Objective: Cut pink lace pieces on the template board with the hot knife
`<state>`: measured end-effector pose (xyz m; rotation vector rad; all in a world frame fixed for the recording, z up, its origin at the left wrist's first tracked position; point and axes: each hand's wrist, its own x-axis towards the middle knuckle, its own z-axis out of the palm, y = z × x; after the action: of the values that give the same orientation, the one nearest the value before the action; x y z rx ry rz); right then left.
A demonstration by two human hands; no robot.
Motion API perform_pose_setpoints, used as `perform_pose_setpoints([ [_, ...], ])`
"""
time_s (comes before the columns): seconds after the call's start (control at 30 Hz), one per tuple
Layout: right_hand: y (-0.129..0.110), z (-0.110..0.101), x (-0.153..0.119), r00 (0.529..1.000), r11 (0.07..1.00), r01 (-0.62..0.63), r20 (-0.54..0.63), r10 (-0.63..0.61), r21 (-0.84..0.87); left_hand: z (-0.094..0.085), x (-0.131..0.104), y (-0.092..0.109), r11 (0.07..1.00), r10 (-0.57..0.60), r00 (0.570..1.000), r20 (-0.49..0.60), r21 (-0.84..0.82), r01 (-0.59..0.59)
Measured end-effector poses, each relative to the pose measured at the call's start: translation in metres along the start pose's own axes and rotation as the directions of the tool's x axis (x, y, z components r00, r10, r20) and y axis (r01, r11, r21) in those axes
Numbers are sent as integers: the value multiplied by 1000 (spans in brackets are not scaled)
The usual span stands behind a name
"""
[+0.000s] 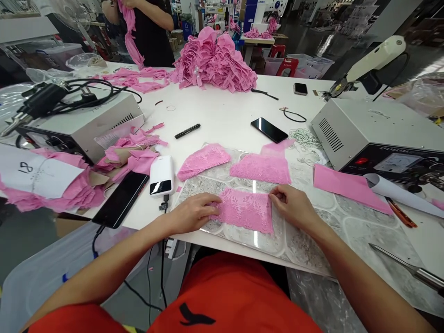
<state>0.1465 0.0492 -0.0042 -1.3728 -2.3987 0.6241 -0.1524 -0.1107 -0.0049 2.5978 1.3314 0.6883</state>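
A pink lace panel (246, 210) lies flat on the stone-patterned mat (305, 240) in front of me. My left hand (195, 212) pinches its left edge between thumb and fingers. At the panel's upper right corner, my right hand (290, 203) has thumb and forefinger closed on the fabric. Just beyond lie two more lace pieces: a curved pink one (204, 161) on the left and a pink trapezoid one (261, 169) on the right, with a sheer pink strip behind it.
Left are a power bank (162, 175), a large phone (121, 199) and a bundle marked 18 (38, 173). Right are a control box (385, 134), orange-handled snips (401, 212) and a pointed metal tool (409, 266). A pink fabric heap (215, 62) stands behind; a person (149, 32) handles pink fabric.
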Motion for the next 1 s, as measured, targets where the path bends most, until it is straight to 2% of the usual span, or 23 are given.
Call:
perform_pose_setpoints([
  [0.1,-5,-4,-6,1000,1000,22,-8,-22,6,-1,-3,1,1000,-12,1000,-8,11,12],
  [0.2,-11,-9,-30,988,985,150,18,-152,79,-3,-6,2,999,-27,1000,4,19,27],
  [0.3,-12,-11,-57,925,921,360,77,-373,146,-5,-12,4,998,-45,999,26,49,44],
  [0.37,-9,-10,-67,879,878,465,53,-473,114,-6,-15,6,996,-60,998,34,66,58],
  [0.53,1,-4,-69,798,798,602,-51,-600,17,-4,-23,9,997,-40,999,11,73,40],
  [0.67,6,2,-65,747,755,656,-127,-652,-20,2,-21,12,992,-95,995,10,80,94],
  [0.73,11,3,-60,771,776,631,-128,-623,23,2,-16,14,989,-142,989,44,38,141],
  [0.83,16,-5,-38,861,852,506,-30,-507,134,-7,-2,9,981,-188,980,62,-29,190],
  [0.93,6,-23,7,915,904,389,38,-401,175,-28,17,-14,970,-237,971,14,-47,237],
  [1.0,-14,-36,48,930,923,361,16,-367,134,-48,30,-39,956,-291,956,-37,-41,289],
])
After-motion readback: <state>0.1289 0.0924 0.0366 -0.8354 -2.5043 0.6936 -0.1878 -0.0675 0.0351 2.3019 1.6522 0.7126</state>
